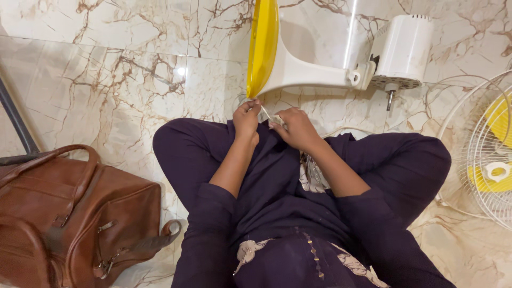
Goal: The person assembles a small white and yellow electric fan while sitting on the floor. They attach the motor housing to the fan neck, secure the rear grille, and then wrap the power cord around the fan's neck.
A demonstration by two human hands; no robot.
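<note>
Sitting cross-legged on the marble floor (122, 90), I have my left hand (246, 120) and my right hand (296, 128) pressed together on a thin white cord (266, 113), each grip pinching it just below the yellow base (263, 45) of the dismantled fan stand (314, 72). I judge that a hard tug could snap the cord or slip it from my fingertips, since it is so thin. A pull might also tip the stand toward the motor housing (404, 50) and the wire fan guard (482, 160) beside my knee.
</note>
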